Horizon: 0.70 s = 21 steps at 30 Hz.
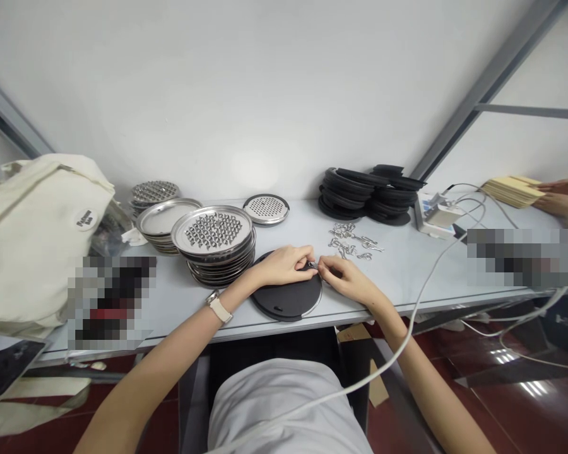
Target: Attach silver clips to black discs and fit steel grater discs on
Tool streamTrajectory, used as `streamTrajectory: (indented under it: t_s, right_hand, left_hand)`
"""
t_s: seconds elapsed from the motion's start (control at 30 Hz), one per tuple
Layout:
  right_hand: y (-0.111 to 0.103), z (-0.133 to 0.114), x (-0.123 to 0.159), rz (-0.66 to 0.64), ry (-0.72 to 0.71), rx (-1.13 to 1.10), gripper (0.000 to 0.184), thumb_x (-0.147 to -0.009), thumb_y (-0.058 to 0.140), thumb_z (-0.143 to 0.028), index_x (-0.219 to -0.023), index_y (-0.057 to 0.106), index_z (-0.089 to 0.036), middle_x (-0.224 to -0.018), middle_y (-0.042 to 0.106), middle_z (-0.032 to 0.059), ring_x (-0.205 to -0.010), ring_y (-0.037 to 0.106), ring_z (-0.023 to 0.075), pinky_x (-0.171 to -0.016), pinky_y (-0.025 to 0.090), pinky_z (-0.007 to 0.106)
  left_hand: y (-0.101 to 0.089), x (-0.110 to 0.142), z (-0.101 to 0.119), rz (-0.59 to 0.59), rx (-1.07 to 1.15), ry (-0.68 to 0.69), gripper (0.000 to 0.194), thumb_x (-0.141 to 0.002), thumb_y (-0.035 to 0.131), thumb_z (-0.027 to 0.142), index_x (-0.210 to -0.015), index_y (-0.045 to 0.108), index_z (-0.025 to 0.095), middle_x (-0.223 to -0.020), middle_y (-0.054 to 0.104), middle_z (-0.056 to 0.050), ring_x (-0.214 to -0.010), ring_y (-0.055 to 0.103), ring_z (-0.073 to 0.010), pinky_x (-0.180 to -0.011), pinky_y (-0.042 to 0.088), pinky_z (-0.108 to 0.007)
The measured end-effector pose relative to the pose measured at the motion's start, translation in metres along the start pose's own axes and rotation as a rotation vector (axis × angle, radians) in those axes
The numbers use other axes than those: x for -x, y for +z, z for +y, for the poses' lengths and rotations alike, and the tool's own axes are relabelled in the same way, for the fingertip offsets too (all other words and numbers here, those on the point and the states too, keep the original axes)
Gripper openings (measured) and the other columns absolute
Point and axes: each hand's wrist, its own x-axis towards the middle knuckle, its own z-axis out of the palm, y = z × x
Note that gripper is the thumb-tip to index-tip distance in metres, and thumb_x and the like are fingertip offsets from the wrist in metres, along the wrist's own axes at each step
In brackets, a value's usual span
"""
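Since both hands are busy at its rim, a black disc (284, 304) is laid flat by the surface's (402, 268) front edge.
Fingers of the left hand (284, 265) and right hand (348, 280) are nearly closed on a small metal piece (314, 266), mostly hidden, with the disc probably steadied by the left. Metal clips (353, 241) are scattered behind the right hand, likely for easy reach; grater discs (213, 236) are stacked left.
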Motion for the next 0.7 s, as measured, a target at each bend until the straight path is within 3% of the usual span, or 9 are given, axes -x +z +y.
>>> streamTrajectory:
  t_s: [0.7]
  right_hand:
    - [-0.0004, -0.0029, 0.0008, 0.017, 0.02, -0.005, 0.029, -0.095, 0.039, -0.03, -0.068, 0.042, -0.02, -0.062, 0.042, -0.0031, -0.061, 0.04, 0.0131, -0.06, 0.033, 0.026]
  left_hand:
    - [-0.001, 0.0003, 0.0008, -0.001, 0.002, 0.001, 0.02, -0.085, 0.058, 0.036, -0.093, 0.054, 0.018, -0.06, 0.043, 0.008, -0.054, 0.041, -0.0085, -0.055, 0.029, -0.022]
